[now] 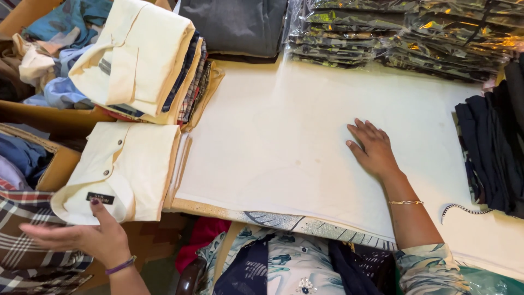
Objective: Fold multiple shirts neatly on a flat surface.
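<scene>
Folded cream shirt under left hand's fingertips.

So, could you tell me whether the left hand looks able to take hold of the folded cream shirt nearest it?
Probably yes. The left hand already touches the collar edge of the folded cream shirt, and nothing lies over that shirt; its top is bare.

Left hand low at the near left, palm up, fingers spread and loosely extended, thumb raised, purple band at wrist. Right hand flat, palm down, fingers together, forearm extended, thin gold bracelet.
</scene>
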